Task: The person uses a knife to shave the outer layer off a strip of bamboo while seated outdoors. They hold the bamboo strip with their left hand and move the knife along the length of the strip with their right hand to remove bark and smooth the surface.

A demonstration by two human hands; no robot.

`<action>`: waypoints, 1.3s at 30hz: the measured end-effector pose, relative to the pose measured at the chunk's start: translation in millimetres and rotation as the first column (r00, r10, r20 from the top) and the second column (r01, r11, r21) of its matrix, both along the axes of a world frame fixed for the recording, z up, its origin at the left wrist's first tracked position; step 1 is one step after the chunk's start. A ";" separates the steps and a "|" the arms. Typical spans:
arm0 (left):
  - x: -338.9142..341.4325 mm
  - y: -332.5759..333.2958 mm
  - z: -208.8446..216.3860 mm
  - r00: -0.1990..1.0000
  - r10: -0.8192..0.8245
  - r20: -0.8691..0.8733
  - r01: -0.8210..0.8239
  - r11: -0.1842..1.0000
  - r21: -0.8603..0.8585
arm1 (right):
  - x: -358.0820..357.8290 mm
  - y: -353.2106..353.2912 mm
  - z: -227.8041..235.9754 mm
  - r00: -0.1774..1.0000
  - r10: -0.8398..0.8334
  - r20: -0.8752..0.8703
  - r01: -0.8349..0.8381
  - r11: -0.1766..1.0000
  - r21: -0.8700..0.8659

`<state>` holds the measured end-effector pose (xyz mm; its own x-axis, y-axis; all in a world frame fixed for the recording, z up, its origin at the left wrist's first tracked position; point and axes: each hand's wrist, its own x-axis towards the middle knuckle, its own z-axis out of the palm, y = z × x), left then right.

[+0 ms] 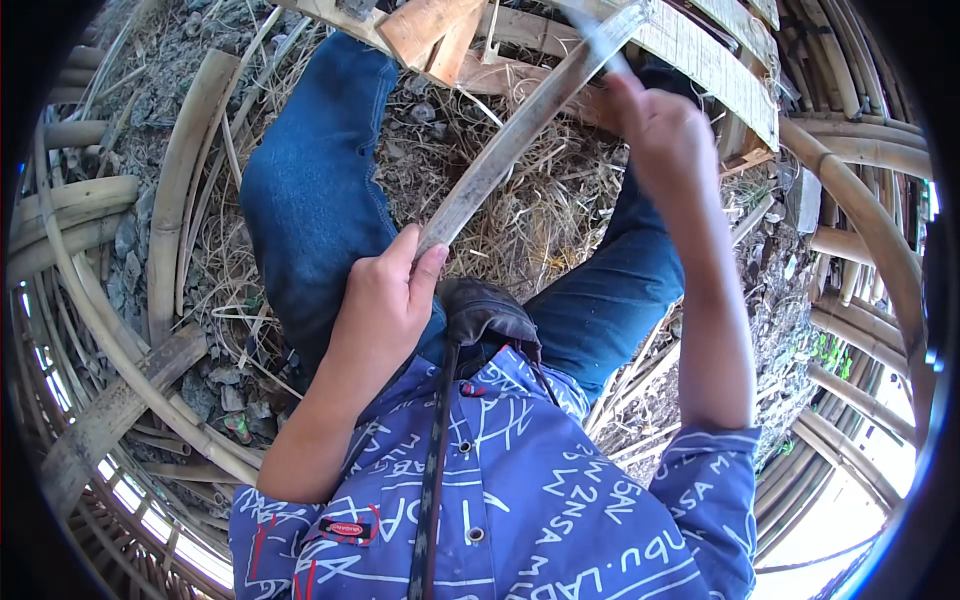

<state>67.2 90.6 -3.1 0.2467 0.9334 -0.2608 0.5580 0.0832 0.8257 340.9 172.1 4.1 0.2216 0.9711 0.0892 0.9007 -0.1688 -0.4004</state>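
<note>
My left hand (380, 300) is closed round the near end of a long split bamboo strip (510, 145). The strip slants up and away to the right, its far end over a wooden crate-like frame (700, 60). Closed and slightly blurred, my right hand (668, 130) is beside the strip's far part. From its fingers a pale, motion-smeared blade (597, 38), which looks like a knife, reaches to the strip. The knife's handle is hidden in my fist.
Wood blocks (430, 35) sit at the frame's left end. Shavings and dry straw (500, 220) cover the ground between my knees. Bamboo poles (185, 190) stand at left, and a curved bamboo pole (870, 210) and more bamboo line the right. A dark pouch (490, 312) hangs at my waist.
</note>
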 end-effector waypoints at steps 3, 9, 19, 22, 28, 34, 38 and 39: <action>-2.8 -0.4 -3.1 0.999 -0.029 -0.035 0.029 0.999 0.018 | 4.0 6.9 0.0 0.999 -0.036 -0.020 0.035 0.996 -0.077; -3.4 5.7 -1.3 1.000 -0.024 0.006 0.024 0.995 -0.101 | -24.1 -9.2 -5.7 0.977 -0.026 -0.212 0.004 0.995 -0.104; 4.8 6.7 -9.3 0.990 -0.130 -0.046 0.127 0.990 -0.056 | -60.7 -60.3 -26.1 0.936 0.150 -0.319 -0.161 0.987 -0.009; 6.7 7.5 -11.0 0.994 -0.075 -0.076 0.076 0.997 0.018 | -51.6 -50.9 -32.3 0.968 0.175 -0.180 -0.173 0.985 0.027; 8.3 9.6 -10.7 0.993 -0.081 -0.084 0.083 0.996 0.015 | -48.0 -46.0 -46.9 0.992 0.096 -0.081 -0.082 0.984 0.158; 3.2 5.0 -9.0 0.992 -0.068 -0.102 0.071 0.997 0.024 | -7.1 -25.3 -26.9 0.999 -0.031 -0.041 0.035 0.993 0.112; 1.5 5.3 -12.0 0.997 -0.020 -0.070 0.020 1.000 0.001 | -36.0 -56.4 -48.7 0.982 0.190 0.020 -0.191 0.969 0.154; 2.2 5.5 -12.0 0.995 -0.035 -0.097 0.036 0.999 0.011 | -38.0 -59.4 -50.3 0.987 0.160 -0.016 -0.156 0.976 0.149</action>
<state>69.4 96.1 -15.1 0.2543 0.9277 -0.2733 0.6374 0.0517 0.7688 303.0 112.7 -46.2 0.0707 0.9708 0.2293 0.8994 0.0374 -0.4356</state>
